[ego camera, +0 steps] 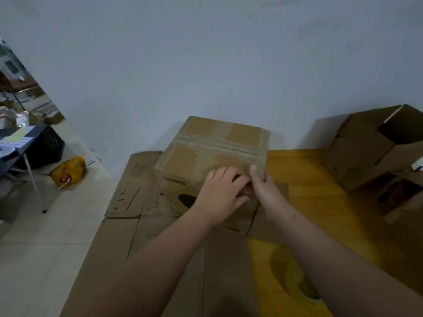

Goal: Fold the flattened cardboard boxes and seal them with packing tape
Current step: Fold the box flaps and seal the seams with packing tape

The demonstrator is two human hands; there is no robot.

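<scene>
The box [212, 156] sits at the centre of the frame on flat cardboard [137, 197], top flaps closed and tape along the seam. Our left hand [220, 195] bends its fingers over the near top edge and presses there. Our right hand [263, 191] grasps the near right corner, thumb up on the lid, its other fingers hidden behind the left. Whether a tape end lies between them we cannot tell. We judge that we are smoothing tape over the edge. The lid's skin is torn and patchy, so tape may fail to stick there and lift. A hard push at the corner could slide the box on the loose cardboard or buckle the flap. The tape roll [295, 282], lower right, lies half under our right forearm, so drawing that arm back could knock it. Open boxes [366, 147] crowd the right edge of the yellow surface [304, 175]. At left, on the floor, lie a yellow bag [68, 171] and a black crate [47, 147].
</scene>
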